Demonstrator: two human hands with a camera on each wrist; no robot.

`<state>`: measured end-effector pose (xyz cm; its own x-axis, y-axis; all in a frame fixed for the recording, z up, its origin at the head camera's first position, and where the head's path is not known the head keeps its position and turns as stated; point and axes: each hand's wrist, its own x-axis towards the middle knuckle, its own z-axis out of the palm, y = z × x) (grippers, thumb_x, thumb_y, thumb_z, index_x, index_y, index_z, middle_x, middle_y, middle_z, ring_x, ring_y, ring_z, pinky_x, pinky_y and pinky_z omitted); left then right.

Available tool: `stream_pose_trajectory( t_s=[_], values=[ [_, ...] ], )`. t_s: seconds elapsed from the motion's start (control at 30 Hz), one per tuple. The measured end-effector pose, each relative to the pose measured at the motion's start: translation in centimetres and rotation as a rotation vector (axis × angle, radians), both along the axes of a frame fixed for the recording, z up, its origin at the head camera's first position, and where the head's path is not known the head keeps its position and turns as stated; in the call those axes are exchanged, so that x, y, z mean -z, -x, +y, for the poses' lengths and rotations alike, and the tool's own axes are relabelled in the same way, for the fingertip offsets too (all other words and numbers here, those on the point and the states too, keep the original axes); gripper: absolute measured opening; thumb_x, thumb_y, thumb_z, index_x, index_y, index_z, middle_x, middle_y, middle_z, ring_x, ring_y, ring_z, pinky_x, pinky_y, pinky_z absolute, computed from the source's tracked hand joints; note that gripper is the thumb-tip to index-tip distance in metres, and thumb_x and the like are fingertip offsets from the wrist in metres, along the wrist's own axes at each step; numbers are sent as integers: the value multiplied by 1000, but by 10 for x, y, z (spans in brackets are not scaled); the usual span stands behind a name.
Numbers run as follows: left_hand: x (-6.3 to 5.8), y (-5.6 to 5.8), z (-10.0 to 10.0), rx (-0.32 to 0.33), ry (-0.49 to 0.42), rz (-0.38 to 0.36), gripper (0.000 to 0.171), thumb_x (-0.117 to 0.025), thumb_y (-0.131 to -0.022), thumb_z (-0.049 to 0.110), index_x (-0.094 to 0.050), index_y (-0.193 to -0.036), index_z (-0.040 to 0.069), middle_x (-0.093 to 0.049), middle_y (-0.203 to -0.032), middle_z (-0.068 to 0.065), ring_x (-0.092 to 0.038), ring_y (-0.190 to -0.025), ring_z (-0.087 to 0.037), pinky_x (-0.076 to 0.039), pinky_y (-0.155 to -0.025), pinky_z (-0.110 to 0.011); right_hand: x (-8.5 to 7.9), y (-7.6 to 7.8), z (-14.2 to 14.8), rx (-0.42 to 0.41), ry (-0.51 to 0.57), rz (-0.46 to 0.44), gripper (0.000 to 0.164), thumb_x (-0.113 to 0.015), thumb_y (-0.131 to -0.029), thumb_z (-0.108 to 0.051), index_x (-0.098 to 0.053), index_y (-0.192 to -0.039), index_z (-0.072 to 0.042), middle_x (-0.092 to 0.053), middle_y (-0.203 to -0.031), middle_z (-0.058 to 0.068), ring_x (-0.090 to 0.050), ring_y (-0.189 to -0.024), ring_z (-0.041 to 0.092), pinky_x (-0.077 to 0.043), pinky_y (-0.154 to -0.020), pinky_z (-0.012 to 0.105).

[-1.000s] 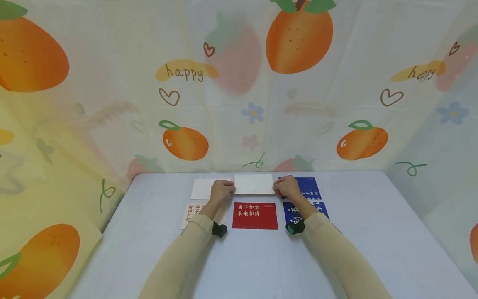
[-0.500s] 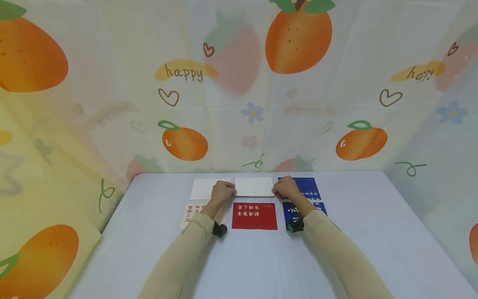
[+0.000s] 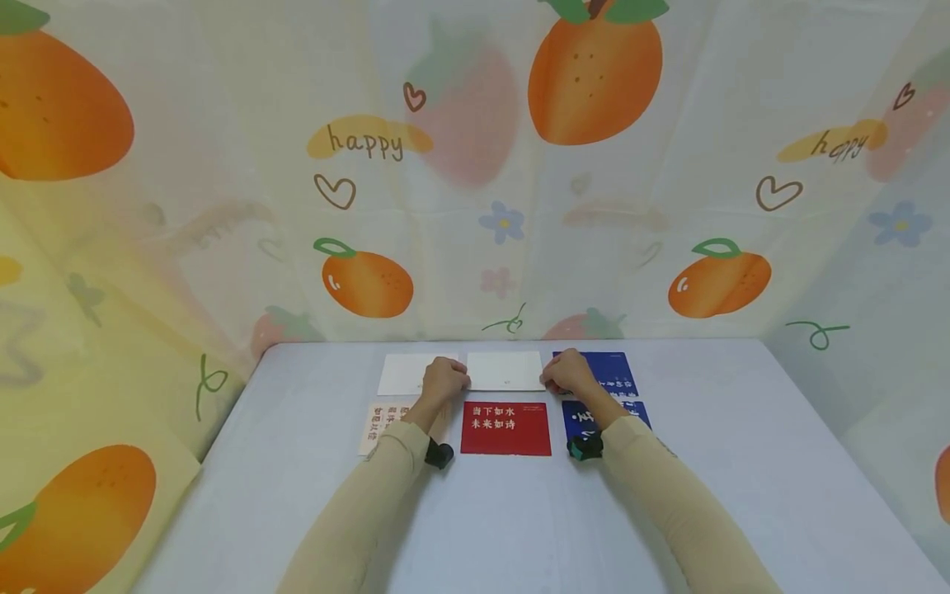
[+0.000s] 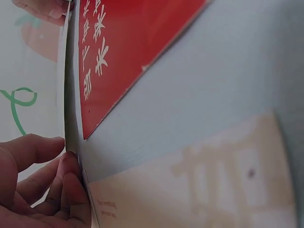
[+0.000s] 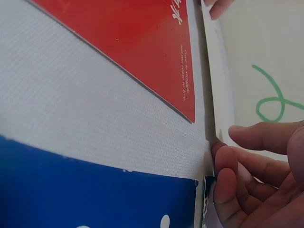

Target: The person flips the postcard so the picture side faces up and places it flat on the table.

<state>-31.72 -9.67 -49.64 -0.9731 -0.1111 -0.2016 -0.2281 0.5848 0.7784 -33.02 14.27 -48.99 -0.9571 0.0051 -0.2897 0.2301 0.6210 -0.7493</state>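
Note:
A blank white card (image 3: 506, 371) lies between my hands at the back of the table, its near edge just above the table in the wrist views. My left hand (image 3: 444, 379) pinches its left end between thumb (image 4: 40, 148) and fingers. At the other end, my right hand (image 3: 570, 373) pinches it the same way, thumb (image 5: 256, 137) on top. Directly in front is a red card (image 3: 506, 429) with white characters. Beneath my left forearm lies a pale card (image 3: 380, 427) with brownish characters; under the right one, a blue card (image 3: 579, 419).
Behind my left hand is another white card (image 3: 404, 373), and behind my right hand another blue card (image 3: 612, 371). The cards form two rows on the white table (image 3: 490, 520). A fruit-printed curtain (image 3: 460, 223) hangs right behind the table's back edge.
Over the first half second the white card came down and slightly nearer, between the two side cards, both hands holding its ends. Since then it has hardly moved.

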Motion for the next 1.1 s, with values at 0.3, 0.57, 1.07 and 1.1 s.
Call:
stream_pose_trajectory(
  t_s=[0.3,0.57,1.07,1.1],
  values=[
    [3,2,2,-6,0,-8,23,-67,-84,8,-70,-105,-1,-68,-104,-16,-62,-90,-26,-52,-74,-32,2,0,1,6,12,3,14,-70,-82,-5,-73,-91,5,-63,-62,6,-56,-55,15,-46,-52,24],
    [4,2,2,-18,-26,-9,22,-66,-85,10,-70,-105,0,-68,-103,-16,-62,-89,-26,-50,-70,-29,2,-2,1,7,40,19,17,-68,-83,-5,-73,-96,6,-64,-64,7,-57,-55,15,-47,-52,24],
    [-5,-1,24,17,-37,73,22,-65,-89,16,-71,-106,5,-69,-106,-13,-63,-87,-22,-47,-66,-26,-14,-11,15,64,103,130,27,-61,-91,-15,-71,-105,6,-69,-82,13,-59,-64,15,-50,-59,22],
    [-6,-2,27,26,-39,79,21,-65,-89,16,-71,-106,5,-69,-106,-13,-62,-87,-22,-47,-66,-26,-16,-12,17,68,111,136,27,-61,-92,-15,-71,-105,6,-69,-83,13,-59,-64,15,-50,-60,22]
  ],
)
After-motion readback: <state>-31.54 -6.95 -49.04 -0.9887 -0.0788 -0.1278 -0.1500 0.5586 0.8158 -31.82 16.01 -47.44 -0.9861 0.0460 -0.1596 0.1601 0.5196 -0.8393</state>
